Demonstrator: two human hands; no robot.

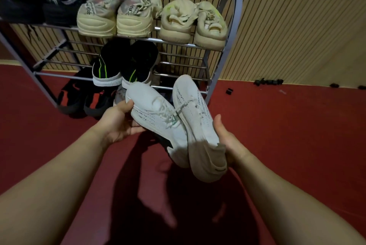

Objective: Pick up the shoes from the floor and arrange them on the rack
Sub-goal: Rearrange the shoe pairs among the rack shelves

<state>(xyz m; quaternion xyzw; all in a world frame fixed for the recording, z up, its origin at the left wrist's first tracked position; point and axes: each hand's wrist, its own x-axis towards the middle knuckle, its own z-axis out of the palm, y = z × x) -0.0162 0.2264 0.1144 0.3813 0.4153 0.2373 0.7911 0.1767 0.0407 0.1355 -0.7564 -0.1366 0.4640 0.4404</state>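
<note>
Left shoe is gripped by left hand fingers, right shoe by right hand; crossed laces may be snagged at the rack.

This looks like the shoe corner of a home entrance. A metal-tube shoe rack stands on a smooth red floor against a wall of vertical wooden slats. Worn beige sneakers and black sneakers crowd its top tier.
</note>
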